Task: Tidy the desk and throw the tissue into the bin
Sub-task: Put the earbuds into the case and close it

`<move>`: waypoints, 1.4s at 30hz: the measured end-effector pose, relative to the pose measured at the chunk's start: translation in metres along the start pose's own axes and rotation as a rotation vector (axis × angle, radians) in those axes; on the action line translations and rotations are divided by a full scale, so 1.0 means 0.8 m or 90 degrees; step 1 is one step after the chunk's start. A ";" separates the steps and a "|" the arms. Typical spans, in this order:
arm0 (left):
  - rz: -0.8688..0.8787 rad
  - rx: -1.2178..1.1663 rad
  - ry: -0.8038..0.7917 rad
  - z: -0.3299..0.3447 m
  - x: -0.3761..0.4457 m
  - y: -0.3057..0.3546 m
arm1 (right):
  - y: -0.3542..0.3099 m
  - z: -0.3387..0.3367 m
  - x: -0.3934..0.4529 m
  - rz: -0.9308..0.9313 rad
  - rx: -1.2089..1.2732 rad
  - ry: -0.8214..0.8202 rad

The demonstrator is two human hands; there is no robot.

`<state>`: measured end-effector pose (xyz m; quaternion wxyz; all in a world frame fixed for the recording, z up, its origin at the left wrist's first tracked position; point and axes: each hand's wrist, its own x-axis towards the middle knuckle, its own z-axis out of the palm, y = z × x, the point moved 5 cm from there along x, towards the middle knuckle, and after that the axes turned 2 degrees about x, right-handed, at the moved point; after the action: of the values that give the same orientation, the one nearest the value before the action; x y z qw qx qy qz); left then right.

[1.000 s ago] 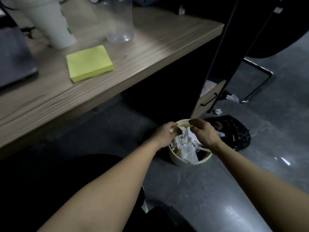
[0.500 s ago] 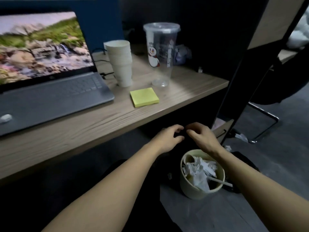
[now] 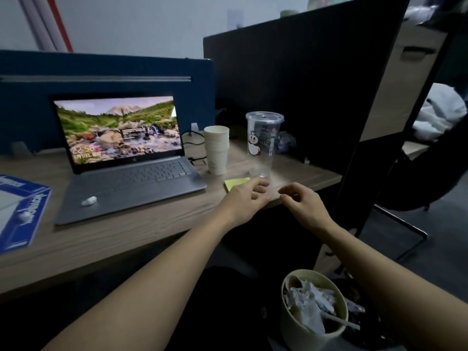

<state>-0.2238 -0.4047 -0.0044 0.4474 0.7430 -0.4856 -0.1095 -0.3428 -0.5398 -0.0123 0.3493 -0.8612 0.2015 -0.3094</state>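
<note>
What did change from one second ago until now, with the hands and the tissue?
Both hands rose from the bin to the desk edge: left hand, right hand, both empty. The tissue stayed in the bin; the sticky notes and cups did not move.

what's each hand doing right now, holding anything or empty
left hand: open, fingers loosely curled, holding nothing, over the yellow sticky notes
right hand: open, fingers loosely curled, holding nothing, at the desk edge
</note>
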 end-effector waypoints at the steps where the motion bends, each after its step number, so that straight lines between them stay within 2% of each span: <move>1: 0.002 0.018 0.010 -0.013 -0.002 0.003 | -0.008 0.001 0.003 -0.005 0.002 0.000; 14: -0.068 0.188 0.097 -0.150 -0.036 -0.033 | -0.101 0.050 0.049 -0.060 0.019 -0.046; 34: -0.190 0.246 0.161 -0.308 -0.076 -0.122 | -0.194 0.216 0.125 -0.135 0.103 -0.203; 42: -0.277 0.230 0.217 -0.387 -0.149 -0.176 | -0.243 0.304 0.121 -0.178 0.096 -0.321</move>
<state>-0.0114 -0.1161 0.0325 0.3491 0.9043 -0.2455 0.0116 -0.0831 -0.3473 0.0294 0.4056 -0.9018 -0.0359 -0.1451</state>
